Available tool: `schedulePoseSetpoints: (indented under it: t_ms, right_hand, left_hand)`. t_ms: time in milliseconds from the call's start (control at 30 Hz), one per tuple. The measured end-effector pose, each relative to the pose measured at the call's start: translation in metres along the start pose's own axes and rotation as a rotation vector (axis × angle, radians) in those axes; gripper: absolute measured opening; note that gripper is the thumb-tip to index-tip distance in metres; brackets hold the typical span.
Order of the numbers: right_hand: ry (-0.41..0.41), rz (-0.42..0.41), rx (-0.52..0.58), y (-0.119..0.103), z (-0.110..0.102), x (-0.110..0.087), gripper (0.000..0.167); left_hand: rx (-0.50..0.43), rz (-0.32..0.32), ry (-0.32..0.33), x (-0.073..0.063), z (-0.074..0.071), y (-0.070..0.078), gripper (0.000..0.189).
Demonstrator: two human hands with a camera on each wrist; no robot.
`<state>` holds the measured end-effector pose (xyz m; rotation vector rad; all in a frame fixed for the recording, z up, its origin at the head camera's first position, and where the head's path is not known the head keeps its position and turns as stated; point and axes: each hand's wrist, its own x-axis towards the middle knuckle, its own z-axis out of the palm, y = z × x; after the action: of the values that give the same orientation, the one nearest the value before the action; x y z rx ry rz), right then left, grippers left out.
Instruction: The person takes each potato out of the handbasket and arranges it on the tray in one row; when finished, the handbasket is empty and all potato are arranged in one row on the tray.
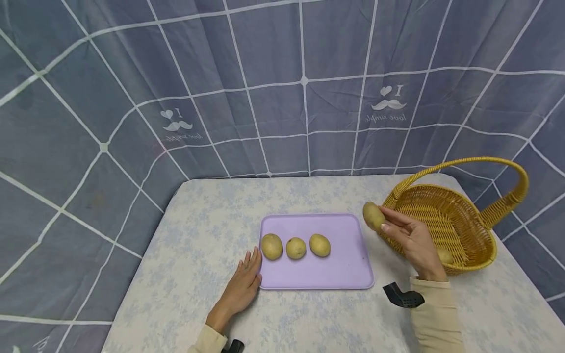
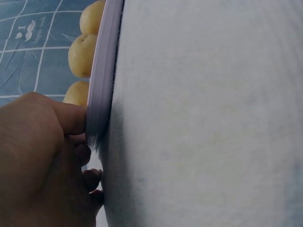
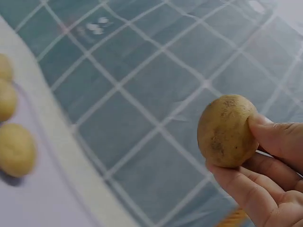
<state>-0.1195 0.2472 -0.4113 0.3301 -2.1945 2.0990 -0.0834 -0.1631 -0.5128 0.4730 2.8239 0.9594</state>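
Observation:
My right hand (image 1: 417,241) pinches a potato (image 1: 373,216) between thumb and fingers, in the air between the tray and the basket. Dark scuffs show on that potato (image 3: 227,131) in the right wrist view. A lilac tray (image 1: 340,272) lies flat on the table with three potatoes in a row: one at the left (image 1: 271,246), a smaller one in the middle (image 1: 296,248) and one at the right (image 1: 320,245). My left hand (image 1: 242,284) rests at the tray's left edge, fingers extended; its thumb touches the rim (image 2: 97,94) in the left wrist view.
A yellow wicker basket (image 1: 474,240) with a tall arched handle (image 1: 481,160) stands at the right of the table. Inside it a potato (image 1: 445,255) shows, partly hidden by my right wrist. A patterned cloth covers the table (image 1: 198,220); a grey checked curtain (image 1: 273,113) hangs behind.

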Motion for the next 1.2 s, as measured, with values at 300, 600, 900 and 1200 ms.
schedulePoseSetpoints:
  t_ms: [300,600,900,1200]
  right_hand:
    - [-0.08,0.145,-0.124,0.062,0.03,0.013,0.05]
    - [-0.091,0.29,-0.162,0.096,0.047,0.005,0.048]
    - [-0.059,0.237,-0.412,0.093,0.061,0.007,0.04]
    - [-0.029,0.222,-0.534,0.086,0.07,0.001,0.04]
  left_hand:
    - [0.01,-0.003,-0.002,0.0,0.001,-0.001,0.055]
    - [0.007,-0.006,-0.012,-0.001,0.001,-0.001,0.055]
    - [0.006,-0.014,-0.014,0.0,0.002,-0.002,0.055]
    - [0.014,-0.012,-0.015,0.001,0.002,-0.001,0.055]
